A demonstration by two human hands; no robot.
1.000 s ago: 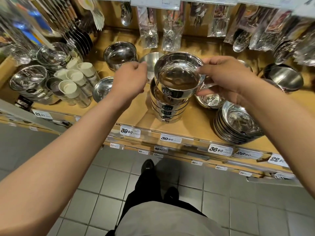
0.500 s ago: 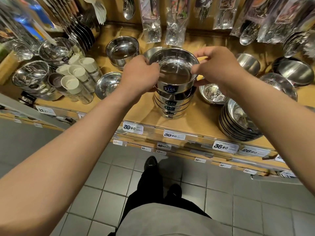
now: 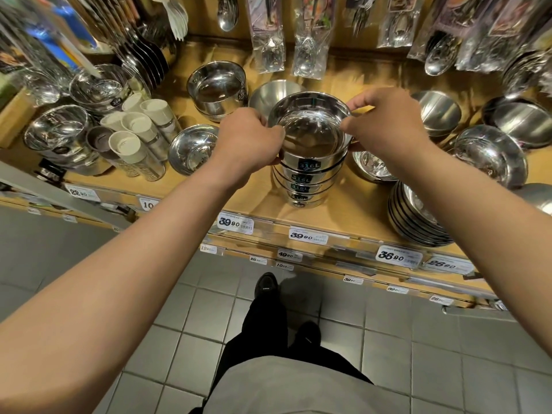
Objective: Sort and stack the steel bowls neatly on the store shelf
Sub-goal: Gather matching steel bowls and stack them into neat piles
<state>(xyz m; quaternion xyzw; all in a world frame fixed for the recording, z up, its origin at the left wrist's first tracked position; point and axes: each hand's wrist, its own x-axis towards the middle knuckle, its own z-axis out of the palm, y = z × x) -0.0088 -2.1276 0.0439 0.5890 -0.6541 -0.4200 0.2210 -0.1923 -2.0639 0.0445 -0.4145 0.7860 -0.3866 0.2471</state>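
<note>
Sitting upright, top bowl (image 3: 310, 135) faces up on stack (image 3: 304, 186).

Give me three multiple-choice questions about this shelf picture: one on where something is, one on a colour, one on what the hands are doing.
1. Where is the bowl stack on the shelf?
A. Behind the 39.90 price tags
B. Behind the white-capped jars
C. On the floor

2. What colour are the jar caps?
A. Red
B. White
C. Black

3. What are the hands doing?
A. Both hang idle
B. Only one touches a bowl
C. Both grip the top bowl's rim

Answers:
1 A, the stack stands just behind the 39.90 tags.
2 B, the caps at left are off-white.
3 C, the left hand and right hand curl their fingers over opposite sides of the top bowl.
</note>
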